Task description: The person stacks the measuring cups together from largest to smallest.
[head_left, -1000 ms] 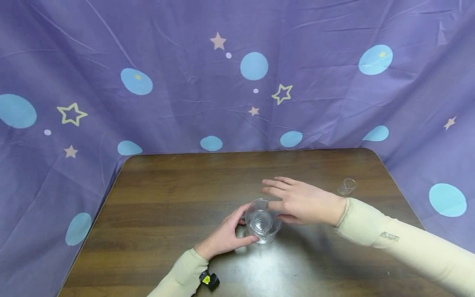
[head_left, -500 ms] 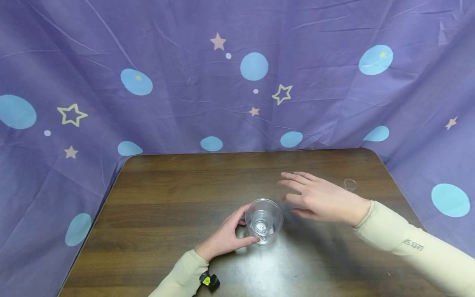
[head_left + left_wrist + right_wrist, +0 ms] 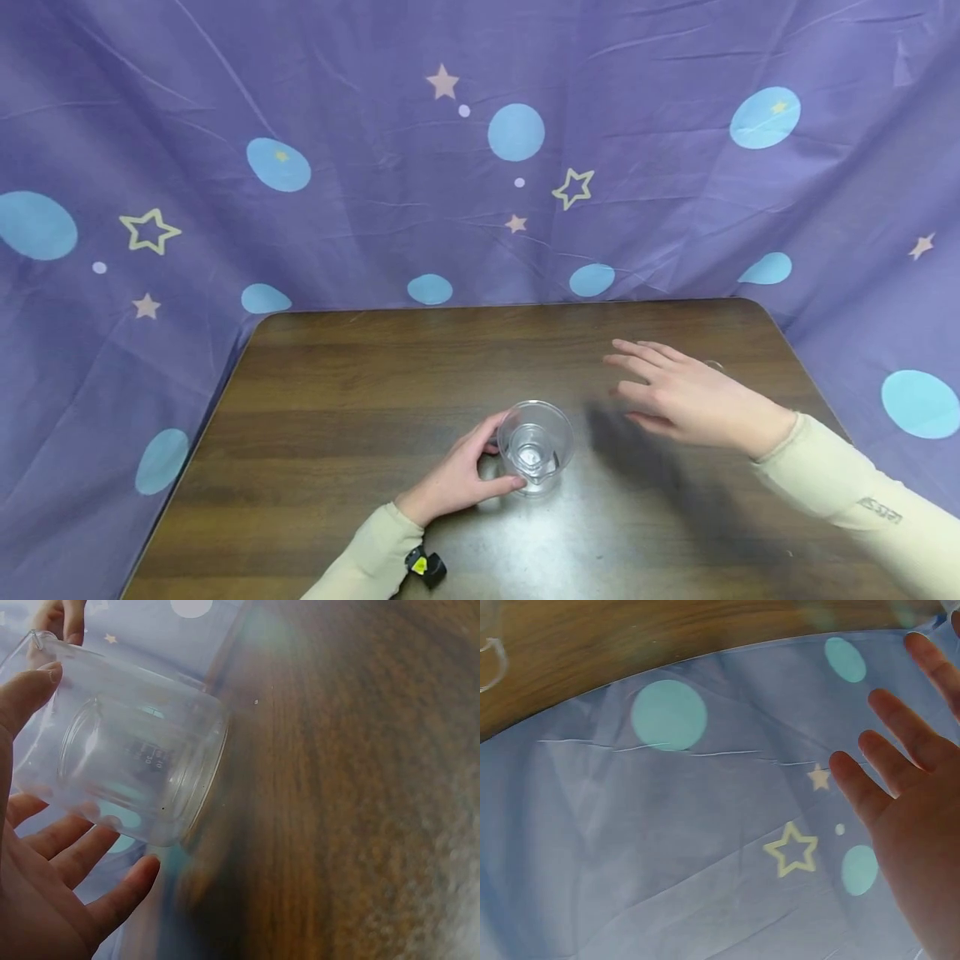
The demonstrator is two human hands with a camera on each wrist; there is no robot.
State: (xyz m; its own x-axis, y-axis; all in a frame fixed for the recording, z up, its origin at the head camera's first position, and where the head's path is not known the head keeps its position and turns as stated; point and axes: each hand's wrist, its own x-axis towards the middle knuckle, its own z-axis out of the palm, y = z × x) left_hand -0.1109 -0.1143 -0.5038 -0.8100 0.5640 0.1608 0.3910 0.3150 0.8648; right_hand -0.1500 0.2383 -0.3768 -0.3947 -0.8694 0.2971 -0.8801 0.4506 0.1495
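Left grip holds a beaker (clear, spouted).

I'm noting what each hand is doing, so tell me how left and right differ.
The left hand grips the beaker; the right hand holds nothing. The left hand's thumb and fingers span the beaker; the right hand's fingers reach into the air. In the head view, left sits lower than right. Both come out of pale sleeves.
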